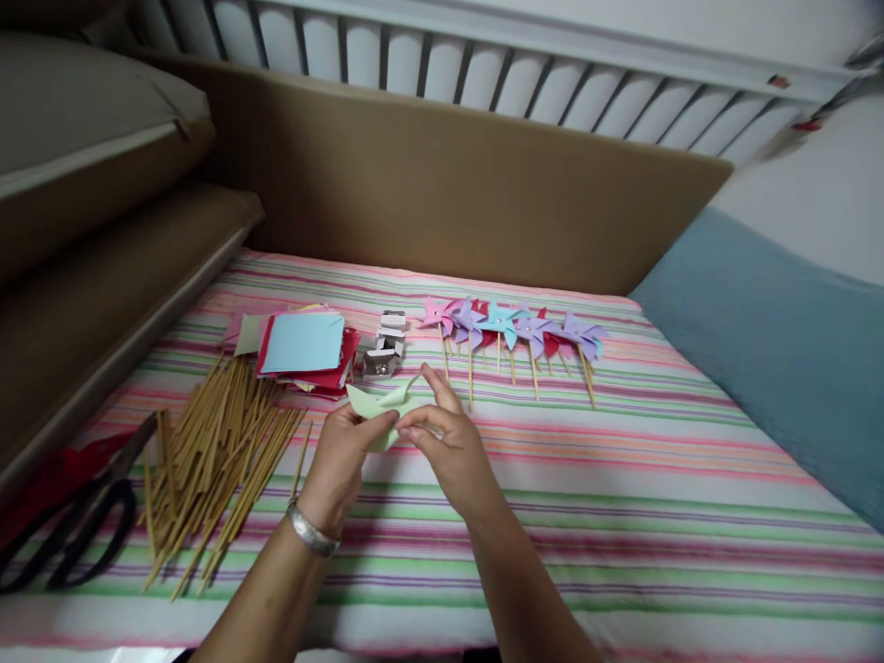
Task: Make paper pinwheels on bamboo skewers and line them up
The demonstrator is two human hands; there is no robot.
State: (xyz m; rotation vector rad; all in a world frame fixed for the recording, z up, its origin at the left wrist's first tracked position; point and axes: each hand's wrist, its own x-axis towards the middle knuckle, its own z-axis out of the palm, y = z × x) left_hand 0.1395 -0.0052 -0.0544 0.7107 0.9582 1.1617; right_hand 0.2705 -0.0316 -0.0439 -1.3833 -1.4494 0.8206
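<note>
A pale green paper pinwheel (pixel 377 403), partly folded, is held up between my two hands above the striped cloth. My left hand (pixel 352 447) grips its left side, with the thumb pressed near the paper's middle. On the other side, my right hand (pixel 446 437) pinches the paper with thumb and fingers at its right edge. A curled strip of the paper rises by the right fingertips. Behind the hands stand small open boxes (pixel 385 345) with shiny bits in them, too small to name. Fingers hide part of the paper's underside.
Finished pinwheels (pixel 501 318) on sticks lie in a row at the back. Left of the boxes is a stack of coloured paper squares (pixel 304 343). Several wooden sticks (pixel 214 460) and black-handled scissors (pixel 97 525) lie at the left. A brown board (pixel 442 175) borders the back.
</note>
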